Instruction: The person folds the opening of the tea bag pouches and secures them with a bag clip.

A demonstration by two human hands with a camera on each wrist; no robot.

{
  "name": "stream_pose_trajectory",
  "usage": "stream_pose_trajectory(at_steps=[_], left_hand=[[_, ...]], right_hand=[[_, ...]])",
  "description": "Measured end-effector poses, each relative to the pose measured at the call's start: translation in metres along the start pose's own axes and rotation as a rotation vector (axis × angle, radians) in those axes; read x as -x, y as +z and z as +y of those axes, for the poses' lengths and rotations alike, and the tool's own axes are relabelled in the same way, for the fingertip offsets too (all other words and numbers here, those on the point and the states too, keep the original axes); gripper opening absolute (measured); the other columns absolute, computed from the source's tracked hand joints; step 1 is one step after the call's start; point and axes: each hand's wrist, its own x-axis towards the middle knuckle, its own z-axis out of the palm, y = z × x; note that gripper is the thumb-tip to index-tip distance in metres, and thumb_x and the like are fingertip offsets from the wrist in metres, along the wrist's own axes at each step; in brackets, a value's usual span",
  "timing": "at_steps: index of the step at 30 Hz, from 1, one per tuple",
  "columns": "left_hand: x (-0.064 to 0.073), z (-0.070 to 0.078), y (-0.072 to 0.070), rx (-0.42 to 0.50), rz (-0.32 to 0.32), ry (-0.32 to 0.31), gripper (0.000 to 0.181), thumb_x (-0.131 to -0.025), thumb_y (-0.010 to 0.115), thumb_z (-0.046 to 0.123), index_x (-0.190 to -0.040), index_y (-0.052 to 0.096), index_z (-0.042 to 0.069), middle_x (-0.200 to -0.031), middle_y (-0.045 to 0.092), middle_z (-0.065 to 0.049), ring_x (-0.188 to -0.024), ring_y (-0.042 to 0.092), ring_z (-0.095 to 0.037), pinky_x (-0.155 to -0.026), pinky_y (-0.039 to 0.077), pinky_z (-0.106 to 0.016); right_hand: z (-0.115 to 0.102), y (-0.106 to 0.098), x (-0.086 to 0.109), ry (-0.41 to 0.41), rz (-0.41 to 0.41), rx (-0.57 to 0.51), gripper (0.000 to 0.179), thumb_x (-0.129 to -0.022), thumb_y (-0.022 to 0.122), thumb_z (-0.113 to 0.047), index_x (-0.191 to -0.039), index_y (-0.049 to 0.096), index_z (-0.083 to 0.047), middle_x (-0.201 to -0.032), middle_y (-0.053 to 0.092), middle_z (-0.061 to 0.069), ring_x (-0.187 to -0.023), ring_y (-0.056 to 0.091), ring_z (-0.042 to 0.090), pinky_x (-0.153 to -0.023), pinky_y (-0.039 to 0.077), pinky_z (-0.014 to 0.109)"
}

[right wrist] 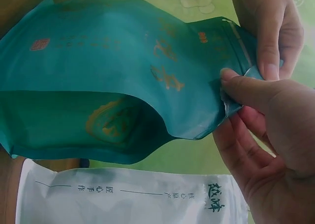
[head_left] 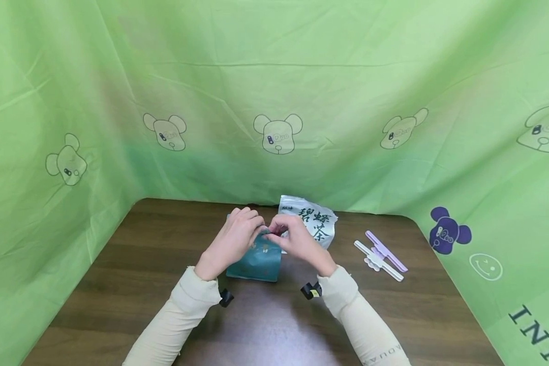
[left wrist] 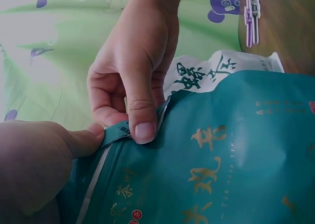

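A teal tea bag [head_left: 255, 265] with gold lettering stands upright on the table, its top edge between both hands. My left hand [head_left: 239, 234] pinches one part of that edge. Close beside it, my right hand [head_left: 299, 239] pinches the top corner between thumb and fingers. In the left wrist view a narrow strip [left wrist: 117, 134] along the bag's top spans between the two thumbs, with a pale line below it. Seen from the right wrist, the bag's corner [right wrist: 227, 103] is crumpled with a whitish edge under the right thumb. The left fingertips are partly hidden there.
Behind the bag to the right lies a white tea pouch [head_left: 314, 219] with dark green characters. A white sealing clip [head_left: 389, 269] and a purple one [head_left: 393, 256] lie together on the table's right. Green printed cloth [head_left: 274, 178] encloses the wooden table [head_left: 132, 274].
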Motion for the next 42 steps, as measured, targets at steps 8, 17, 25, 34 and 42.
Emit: stream_pose_trajectory(at_steps=[8, 17, 25, 34, 42], left_hand=[[0.000, -0.005, -0.006, 0.084, -0.047, -0.007, 0.007, -0.097, 0.070, 0.019, -0.094, 0.073, 0.014, -0.085, 0.067, 0.004, -0.082, 0.055, -0.016, -0.078, 0.040, -0.033], [0.004, -0.008, 0.000, 0.112, 0.047, 0.033, 0.010, -0.100, 0.065, 0.013, -0.092, 0.071, 0.013, -0.084, 0.064, 0.004, -0.082, 0.055, -0.015, -0.079, 0.041, -0.033], [0.004, -0.002, 0.005, 0.029, 0.090, -0.011, 0.013, -0.101, 0.064, 0.014, -0.090, 0.071, 0.013, -0.082, 0.064, 0.004, -0.081, 0.055, -0.017, -0.076, 0.041, -0.033], [0.004, -0.001, 0.008, -0.004, 0.079, 0.008, 0.009, -0.090, 0.079, 0.022, -0.089, 0.074, 0.015, -0.083, 0.067, 0.003, -0.079, 0.052, -0.016, -0.076, 0.038, -0.032], [0.001, -0.002, 0.008, 0.004, 0.078, -0.007, 0.007, -0.091, 0.077, 0.020, -0.090, 0.073, 0.015, -0.084, 0.066, 0.004, -0.079, 0.053, -0.016, -0.075, 0.038, -0.032]], right_hand=[[0.002, -0.001, 0.001, -0.041, 0.006, -0.023, 0.020, -0.083, 0.081, 0.002, -0.077, 0.067, -0.011, -0.075, 0.065, -0.001, -0.069, 0.062, 0.006, -0.063, 0.056, 0.023], [0.001, -0.003, 0.002, 0.016, -0.009, -0.081, 0.015, -0.084, 0.081, -0.001, -0.079, 0.070, -0.010, -0.076, 0.068, 0.001, -0.068, 0.066, 0.010, -0.064, 0.058, 0.028], [0.001, 0.000, 0.002, 0.069, -0.004, -0.039, 0.016, -0.081, 0.083, 0.003, -0.080, 0.068, -0.004, -0.077, 0.069, 0.007, -0.068, 0.065, 0.014, -0.065, 0.057, 0.027], [-0.018, -0.004, 0.000, 0.056, 0.027, -0.046, 0.015, -0.079, 0.079, 0.014, -0.079, 0.070, 0.002, -0.074, 0.069, 0.012, -0.067, 0.064, 0.012, -0.065, 0.057, 0.026], [-0.031, -0.013, 0.004, 0.114, 0.003, -0.109, 0.009, -0.084, 0.078, 0.007, -0.092, 0.075, 0.007, -0.082, 0.072, 0.016, -0.073, 0.067, 0.012, -0.068, 0.060, 0.034]])
